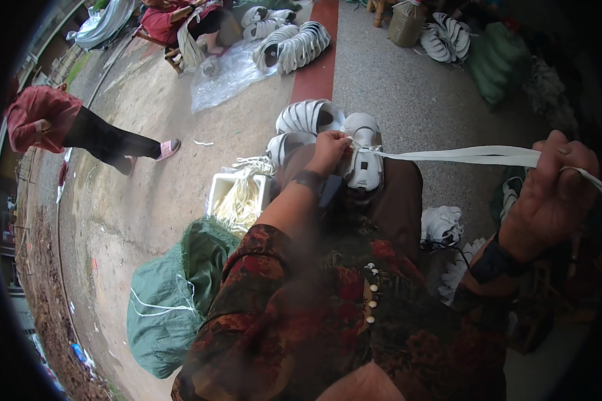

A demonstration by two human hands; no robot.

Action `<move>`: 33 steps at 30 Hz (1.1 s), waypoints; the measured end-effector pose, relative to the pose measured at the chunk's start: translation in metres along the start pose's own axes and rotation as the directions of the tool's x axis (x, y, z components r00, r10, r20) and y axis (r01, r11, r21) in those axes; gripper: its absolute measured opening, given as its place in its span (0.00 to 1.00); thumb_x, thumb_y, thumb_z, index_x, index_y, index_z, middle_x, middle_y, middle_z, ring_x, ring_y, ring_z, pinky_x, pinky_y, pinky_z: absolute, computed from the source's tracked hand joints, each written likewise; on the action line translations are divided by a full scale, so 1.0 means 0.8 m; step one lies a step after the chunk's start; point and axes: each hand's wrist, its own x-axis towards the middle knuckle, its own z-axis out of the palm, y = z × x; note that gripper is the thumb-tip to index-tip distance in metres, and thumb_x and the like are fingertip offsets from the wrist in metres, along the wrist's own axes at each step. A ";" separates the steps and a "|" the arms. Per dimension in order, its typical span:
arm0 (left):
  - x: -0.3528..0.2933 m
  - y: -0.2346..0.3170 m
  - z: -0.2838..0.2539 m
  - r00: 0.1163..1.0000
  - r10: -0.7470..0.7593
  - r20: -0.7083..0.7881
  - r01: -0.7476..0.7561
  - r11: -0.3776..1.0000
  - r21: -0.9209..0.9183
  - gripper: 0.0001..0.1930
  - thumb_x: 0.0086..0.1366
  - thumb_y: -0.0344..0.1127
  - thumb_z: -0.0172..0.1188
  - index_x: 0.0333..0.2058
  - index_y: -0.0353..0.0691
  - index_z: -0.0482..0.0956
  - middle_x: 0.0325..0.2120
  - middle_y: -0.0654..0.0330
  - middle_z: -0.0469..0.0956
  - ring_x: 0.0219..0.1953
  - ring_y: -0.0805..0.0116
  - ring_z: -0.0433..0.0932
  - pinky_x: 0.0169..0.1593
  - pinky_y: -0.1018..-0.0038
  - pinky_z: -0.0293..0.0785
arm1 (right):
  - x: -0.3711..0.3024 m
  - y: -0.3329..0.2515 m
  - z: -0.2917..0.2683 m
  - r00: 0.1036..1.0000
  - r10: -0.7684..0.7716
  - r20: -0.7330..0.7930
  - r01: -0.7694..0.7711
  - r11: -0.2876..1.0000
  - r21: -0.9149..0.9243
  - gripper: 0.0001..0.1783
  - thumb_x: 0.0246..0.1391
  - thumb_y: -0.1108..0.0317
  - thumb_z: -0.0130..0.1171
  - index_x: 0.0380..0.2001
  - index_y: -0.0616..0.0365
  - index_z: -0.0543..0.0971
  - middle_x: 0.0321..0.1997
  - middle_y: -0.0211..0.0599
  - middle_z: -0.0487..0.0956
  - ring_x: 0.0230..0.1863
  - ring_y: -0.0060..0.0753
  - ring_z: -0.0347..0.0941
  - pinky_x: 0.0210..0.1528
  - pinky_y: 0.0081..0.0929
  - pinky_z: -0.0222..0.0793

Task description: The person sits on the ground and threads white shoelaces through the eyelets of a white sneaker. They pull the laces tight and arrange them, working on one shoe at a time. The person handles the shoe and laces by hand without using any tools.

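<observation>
A white shoe (366, 175) rests on my lap, its toe pointing away from me. My left hand (329, 152) is at the shoe's left side, fingers pinched together near the lace holes; what they grip is too small to make out. From the shoe a flat white shoelace (468, 155) runs stretched out to the right. Its far end is wrapped in my closed right hand (554, 190), held well out to the side. Stacked white shoe uppers (308, 117) lie just beyond my left hand.
A white box of laces (215, 195) and a green sack (164, 314) stand at my left. Bundled uppers (441, 224) lie right of my knee. One person (43, 120) stands at left; another (174, 20) sits at the back near more stacked uppers (304, 48) on plastic sheeting (227, 80).
</observation>
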 end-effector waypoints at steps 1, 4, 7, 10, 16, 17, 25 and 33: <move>0.000 0.002 -0.001 1.000 -0.009 0.026 0.009 1.000 0.004 0.04 0.57 0.28 0.57 0.27 0.34 0.76 0.21 0.62 0.75 0.21 0.77 0.70 0.25 0.79 0.66 | 0.002 -0.002 0.002 1.000 0.024 0.016 -0.025 0.998 0.057 0.15 0.54 0.59 0.57 0.27 0.62 0.71 0.21 0.25 0.61 0.18 0.18 0.54 0.30 0.23 0.53; 0.005 0.004 -0.011 0.977 -0.136 0.166 0.132 0.991 0.034 0.04 0.57 0.29 0.57 0.27 0.33 0.76 0.23 0.65 0.75 0.24 0.77 0.71 0.27 0.78 0.67 | 0.007 -0.008 0.006 0.994 0.065 0.083 -0.083 0.970 0.227 0.15 0.53 0.59 0.58 0.27 0.63 0.72 0.21 0.25 0.62 0.18 0.17 0.53 0.26 0.21 0.51; 0.013 -0.003 -0.018 0.972 -0.083 0.219 0.105 0.990 -0.092 0.03 0.53 0.27 0.59 0.28 0.35 0.76 0.23 0.63 0.75 0.25 0.72 0.71 0.29 0.76 0.67 | 0.011 -0.013 0.005 0.971 0.100 0.216 -0.199 0.839 0.506 0.15 0.53 0.62 0.58 0.30 0.66 0.72 0.22 0.26 0.63 0.18 0.18 0.53 0.24 0.19 0.51; 0.020 -0.013 -0.026 0.664 0.564 0.491 -0.744 0.435 0.507 0.07 0.47 0.26 0.60 0.28 0.38 0.76 0.24 0.57 0.74 0.25 0.65 0.72 0.30 0.75 0.68 | 0.015 -0.008 0.002 0.967 0.076 0.242 -0.201 0.812 0.548 0.14 0.53 0.65 0.58 0.32 0.68 0.72 0.23 0.28 0.63 0.18 0.19 0.53 0.23 0.18 0.52; 0.031 -0.028 -0.034 0.855 0.352 0.381 -0.503 0.739 0.447 0.10 0.44 0.24 0.61 0.29 0.38 0.74 0.27 0.53 0.76 0.32 0.58 0.76 0.35 0.73 0.71 | 0.022 0.005 -0.002 0.950 0.056 0.306 -0.240 0.758 0.607 0.13 0.53 0.69 0.57 0.34 0.72 0.72 0.23 0.29 0.64 0.20 0.20 0.54 0.23 0.18 0.51; 0.032 -0.030 -0.037 0.859 0.350 0.373 -0.497 0.746 0.444 0.11 0.45 0.24 0.61 0.30 0.38 0.74 0.28 0.54 0.76 0.32 0.58 0.76 0.35 0.73 0.71 | 0.022 0.008 0.000 0.952 0.045 0.304 -0.235 0.743 0.626 0.13 0.53 0.69 0.57 0.34 0.72 0.72 0.23 0.29 0.64 0.20 0.20 0.54 0.23 0.17 0.51; 0.002 -0.011 -0.012 0.949 0.257 -0.185 -0.250 0.966 0.058 0.20 0.53 0.34 0.60 0.46 0.36 0.70 0.37 0.57 0.75 0.40 0.66 0.74 0.41 0.73 0.71 | 0.027 0.001 0.019 0.955 0.072 0.289 -0.250 0.719 0.648 0.13 0.54 0.69 0.57 0.34 0.72 0.72 0.23 0.32 0.66 0.19 0.19 0.56 0.23 0.18 0.51; -0.049 0.031 0.037 0.677 0.334 0.656 -0.632 0.721 0.285 0.17 0.60 0.45 0.55 0.38 0.37 0.72 0.33 0.49 0.73 0.37 0.53 0.73 0.39 0.66 0.68 | 0.031 0.000 0.078 0.855 -0.067 0.515 -0.431 0.459 0.777 0.10 0.51 0.72 0.58 0.37 0.65 0.75 0.32 0.44 0.76 0.19 0.22 0.66 0.21 0.16 0.60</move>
